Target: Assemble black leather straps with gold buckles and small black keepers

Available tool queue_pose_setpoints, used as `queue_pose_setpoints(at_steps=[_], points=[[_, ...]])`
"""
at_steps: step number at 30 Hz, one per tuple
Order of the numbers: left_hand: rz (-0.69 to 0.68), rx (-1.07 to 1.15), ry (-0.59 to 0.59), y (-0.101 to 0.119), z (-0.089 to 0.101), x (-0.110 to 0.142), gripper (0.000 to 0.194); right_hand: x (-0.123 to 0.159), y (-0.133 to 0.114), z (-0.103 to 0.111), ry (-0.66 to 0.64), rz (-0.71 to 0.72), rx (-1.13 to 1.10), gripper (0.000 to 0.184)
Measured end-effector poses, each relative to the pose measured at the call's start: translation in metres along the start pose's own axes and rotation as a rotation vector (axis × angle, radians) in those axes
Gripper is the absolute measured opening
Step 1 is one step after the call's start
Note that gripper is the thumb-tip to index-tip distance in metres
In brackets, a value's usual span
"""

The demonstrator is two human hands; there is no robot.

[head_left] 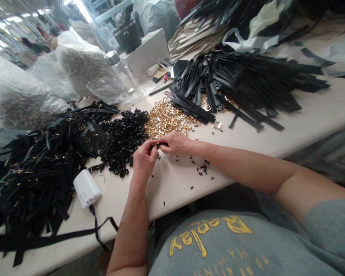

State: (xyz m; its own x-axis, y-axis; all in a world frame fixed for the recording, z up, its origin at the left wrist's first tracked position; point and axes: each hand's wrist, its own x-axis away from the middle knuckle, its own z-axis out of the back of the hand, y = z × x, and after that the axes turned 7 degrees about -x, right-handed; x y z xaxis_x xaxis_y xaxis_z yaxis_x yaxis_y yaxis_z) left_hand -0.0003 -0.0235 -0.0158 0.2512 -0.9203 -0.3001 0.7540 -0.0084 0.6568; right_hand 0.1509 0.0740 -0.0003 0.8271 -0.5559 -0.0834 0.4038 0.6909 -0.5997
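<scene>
Both hands meet over the table at the front edge of a heap of gold buckles [166, 117]. My left hand [145, 153] is closed, thumb and fingers pinching a short black strap [162, 144]. From the right, my right hand [175, 143] grips the same strap with its fingers curled over it. Most of the strap is hidden by the fingers, so whether a buckle is on it cannot be seen. Just left of my left hand lies a pile of small black loops [123, 138]. Small black bits [202, 167] are scattered on the tabletop below my right forearm.
Loose black straps [218, 80] are heaped at the back right. Straps with buckles [43, 165] cover the left side. A white power bank [87, 188] with a cable sits near the front edge. Behind stand a glass jar [120, 73] and filled plastic bags [77, 65].
</scene>
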Motion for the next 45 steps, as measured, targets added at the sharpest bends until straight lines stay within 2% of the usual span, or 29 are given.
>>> queue_pose_setpoints(at_steps=[14, 39, 45], points=[[-0.021, -0.056, 0.001, 0.0070, 0.0022, -0.0004, 0.018, 0.0012, -0.0017, 0.0008, -0.007, -0.017, 0.010, 0.029], [-0.017, -0.040, -0.019, 0.0051, 0.0022, 0.0000, 0.018, 0.0014, -0.0016, -0.0001, 0.000, -0.010, -0.007, 0.027], [0.022, -0.001, -0.010, 0.0021, 0.0020, 0.0008, 0.023, 0.0020, -0.0017, 0.0017, 0.050, 0.004, -0.025, 0.025]])
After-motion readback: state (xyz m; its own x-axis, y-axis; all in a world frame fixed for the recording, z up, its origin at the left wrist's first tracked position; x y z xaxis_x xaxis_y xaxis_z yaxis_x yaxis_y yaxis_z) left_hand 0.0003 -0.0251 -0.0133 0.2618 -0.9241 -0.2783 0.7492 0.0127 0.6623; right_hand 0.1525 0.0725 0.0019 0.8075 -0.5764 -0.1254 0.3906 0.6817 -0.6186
